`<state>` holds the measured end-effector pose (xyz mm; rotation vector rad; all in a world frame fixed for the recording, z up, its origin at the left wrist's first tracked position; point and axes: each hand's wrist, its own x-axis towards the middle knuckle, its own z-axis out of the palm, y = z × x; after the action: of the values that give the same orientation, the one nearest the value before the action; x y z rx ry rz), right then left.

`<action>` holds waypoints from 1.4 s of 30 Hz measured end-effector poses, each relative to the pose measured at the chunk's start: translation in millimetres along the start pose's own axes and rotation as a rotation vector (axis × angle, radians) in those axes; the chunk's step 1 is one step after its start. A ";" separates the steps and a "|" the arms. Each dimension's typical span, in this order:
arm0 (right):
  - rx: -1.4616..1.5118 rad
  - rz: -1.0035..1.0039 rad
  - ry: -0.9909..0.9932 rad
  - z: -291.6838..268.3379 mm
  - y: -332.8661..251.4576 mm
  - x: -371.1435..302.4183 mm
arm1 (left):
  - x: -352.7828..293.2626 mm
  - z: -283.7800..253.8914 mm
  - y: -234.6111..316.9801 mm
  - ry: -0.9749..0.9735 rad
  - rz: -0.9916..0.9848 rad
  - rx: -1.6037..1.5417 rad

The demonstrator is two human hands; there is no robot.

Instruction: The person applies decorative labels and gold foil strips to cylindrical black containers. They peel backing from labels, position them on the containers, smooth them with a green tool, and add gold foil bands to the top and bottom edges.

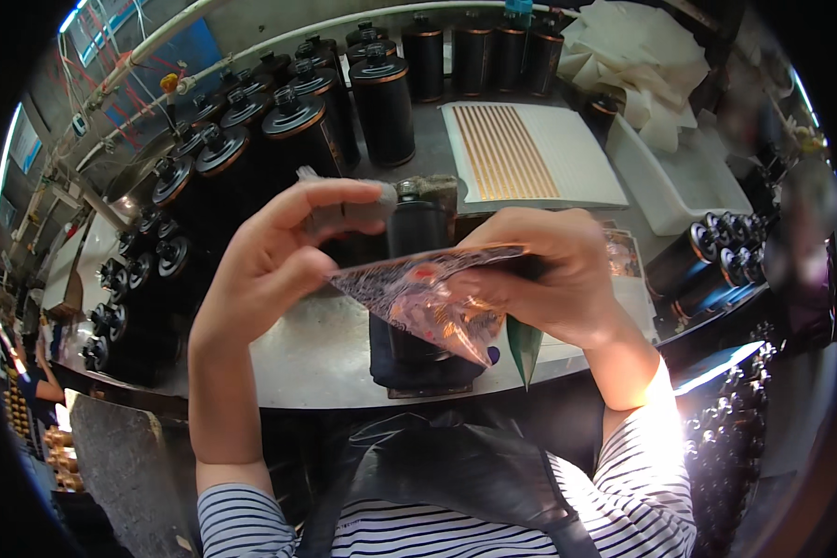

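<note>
Near the tabletop's (pixel 312 363) front edge, the right hand (pixel 549 265) pinches a patterned sheet (pixel 405 302), seemingly positioning it — left hand (pixel 274 246), fingers spread, should steady it.

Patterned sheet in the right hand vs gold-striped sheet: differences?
The patterned sheet is held tilted in the right hand; the gold-striped sheet lies unheld. The patterned sheet has busy, dark artwork; the gold-striped sheet has parallel gold lines on white. Both carry decoration.
</note>
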<state>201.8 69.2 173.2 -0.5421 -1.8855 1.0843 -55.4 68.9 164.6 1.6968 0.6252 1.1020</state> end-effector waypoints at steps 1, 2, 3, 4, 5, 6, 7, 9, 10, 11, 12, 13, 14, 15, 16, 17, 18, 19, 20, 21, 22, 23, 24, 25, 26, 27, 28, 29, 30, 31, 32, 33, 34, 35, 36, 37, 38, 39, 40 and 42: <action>0.074 0.026 0.063 2.5 -7.4 -2.7 | -3.6 6.4 -7.1 -0.007 -0.036 -0.300; 0.105 0.078 0.076 5.5 -10.7 -2.8 | -7.3 16.8 -14.3 -0.027 -0.015 -0.380; 0.135 0.129 0.098 6.9 -15.5 -4.3 | -8.0 29.9 -19.3 -0.058 0.005 -0.459; 0.166 0.096 0.115 9.6 -10.9 -4.1 | -10.1 41.1 -23.3 -0.052 0.021 -0.472; 0.200 0.070 0.131 12.5 -7.7 -4.7 | -16.4 48.7 -31.0 0.016 -0.043 -0.451; 0.123 0.079 0.147 14.1 -9.3 -4.7 | -18.1 54.9 -29.0 0.070 -0.210 -0.465; 0.127 0.073 0.168 12.9 -8.7 -5.7 | -20.5 56.9 -30.5 0.100 -0.279 -0.454; 0.150 0.058 0.210 10.0 -3.4 -10.2 | -29.4 56.1 -38.5 0.143 -0.322 -0.408; 0.046 0.015 0.175 6.6 -2.8 -11.5 | -30.7 56.1 -40.7 0.146 -0.258 -0.393; 0.080 0.022 0.196 7.4 -3.4 -13.2 | -32.3 55.1 -42.6 0.150 -0.199 -0.373; 0.114 0.028 0.218 9.1 -4.3 -16.2 | -31.4 56.1 -41.4 0.146 -0.104 -0.373; 0.148 0.035 0.239 9.3 -5.0 -17.7 | -29.2 58.2 -39.1 0.142 -0.008 -0.373; 0.146 0.021 0.207 8.3 -4.2 -18.9 | -22.3 68.7 -29.2 0.231 -0.024 -0.478; 0.147 0.041 0.196 9.7 -3.8 -18.8 | -21.0 68.1 -32.0 0.165 -0.078 -0.447; 0.147 0.061 0.185 11.3 -3.7 -18.4 | -19.6 67.4 -36.4 0.098 -0.131 -0.416; 0.152 0.077 0.170 12.2 -3.2 -16.8 | -19.2 66.4 -38.9 0.036 -0.182 -0.380; 0.078 0.091 0.162 12.0 -8.8 -15.8 | -20.5 65.8 -39.8 0.066 -0.199 -0.351; 0.036 0.000 0.166 10.3 -7.2 -15.0 | -23.2 65.0 -40.8 0.097 -0.216 -0.322; -0.013 -0.088 0.178 7.6 -6.5 -15.9 | -25.8 65.0 -42.4 0.118 -0.234 -0.299; -0.061 -0.175 0.188 4.2 -5.7 -16.8 | -28.8 64.3 -44.1 0.140 -0.252 -0.275; -0.099 -0.214 0.172 -2.1 -5.5 -17.0 | -35.6 57.8 -45.2 0.150 -0.243 -0.045; -0.091 -0.210 0.180 -5.7 -7.5 -19.5 | -39.8 52.8 -40.8 0.106 -0.230 0.074; -0.081 -0.208 0.187 -9.0 -10.2 -21.5 | -42.8 47.7 -33.0 0.061 -0.215 0.195; -0.072 -0.206 0.195 -12.3 -13.2 -22.8 | -46.8 41.8 -30.7 0.017 -0.199 0.315; -0.073 -0.220 0.146 -13.4 -13.1 -21.9 | -53.5 34.2 -34.8 -0.017 -0.257 0.124; -0.077 -0.234 0.095 -15.7 -13.6 -20.9 | -52.3 35.6 -39.3 0.018 -0.212 -0.049; -0.114 -0.135 0.026 -17.8 -15.0 -20.7 | -44.2 41.6 -41.2 0.053 -0.166 -0.221; -0.095 -0.036 -0.040 -15.7 -15.8 -21.1 | -36.8 50.2 -41.6 0.090 -0.128 -0.393; -0.078 0.065 -0.111 -12.7 -16.5 -19.6 | -30.0 58.4 -39.2 -0.059 -0.144 -0.473; -0.067 0.162 -0.182 -9.7 -16.9 -17.3 | -24.2 70.2 -40.9 -0.080 -0.164 -0.545; -0.168 0.103 -0.133 -5.6 -13.7 -15.1 | -19.2 76.2 -34.1 -0.088 -0.295 -0.508; -0.269 0.043 -0.084 -3.3 -10.7 -13.7 | -15.3 80.9 -27.2 -0.097 -0.425 -0.469; -0.278 0.152 -0.065 -5.5 -11.1 -18.4 | -13.2 87.2 -30.5 0.004 -0.446 -0.514; -0.288 0.260 -0.044 -8.7 -12.6 -23.5 | -14.5 88.1 -33.8 0.051 -0.443 -0.534; -0.308 0.278 -0.009 -8.7 -10.8 -25.6 | -16.8 87.0 -37.4 0.100 -0.440 -0.553; -0.290 0.337 0.011 -8.2 -9.2 -26.4 | -18.6 85.3 -40.0 0.150 -0.437 -0.571; -0.269 0.397 0.033 -7.4 -7.1 -26.9 | -19.5 83.1 -41.7 0.152 -0.351 -0.563; -0.249 0.457 0.058 -6.6 -5.2 -27.8 | -18.3 85.1 -42.7 0.212 -0.302 -0.585; -0.249 0.432 0.058 -7.2 -1.3 -28.7 | -16.5 88.2 -43.4 0.272 -0.252 -0.605; -0.196 0.455 0.061 -9.4 9.5 -29.6 | -15.2 87.4 -46.0 0.404 -0.157 -0.586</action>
<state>224.9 57.7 153.5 -1.1459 -1.8723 1.1534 19.0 35.1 107.1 0.9175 0.5948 1.3629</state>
